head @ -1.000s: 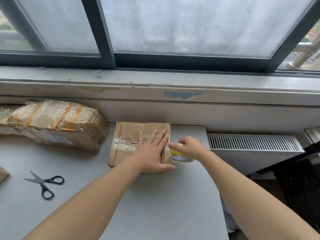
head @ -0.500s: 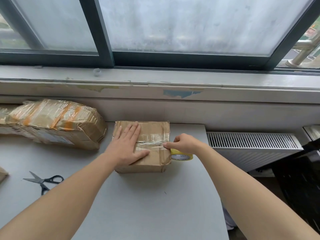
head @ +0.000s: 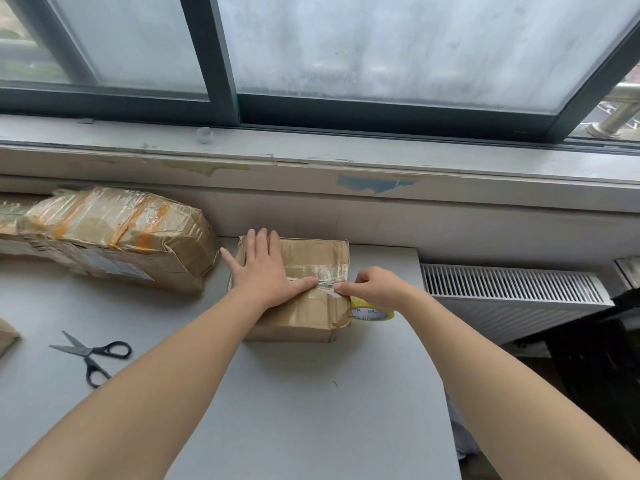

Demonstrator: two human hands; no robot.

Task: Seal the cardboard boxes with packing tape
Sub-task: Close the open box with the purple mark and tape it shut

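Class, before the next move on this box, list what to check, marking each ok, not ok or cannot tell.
1. Steady box: left hand presses flat on it. Ok.
2. Secure tape roll: right hand grips it beside the box. Ok.
3. Flat tape strip: bunched near the right edge. Not ok.
4. Cut made at the roll: hidden under the hand. Cannot tell.
5. Picked-up scissors: lying on the table, in neither hand. Not ok.

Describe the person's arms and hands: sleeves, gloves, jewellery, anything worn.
The left forearm and right forearm are bare, no sleeve in view. The left hand and right hand wear no gloves; no watch, bracelet or ring is visible.
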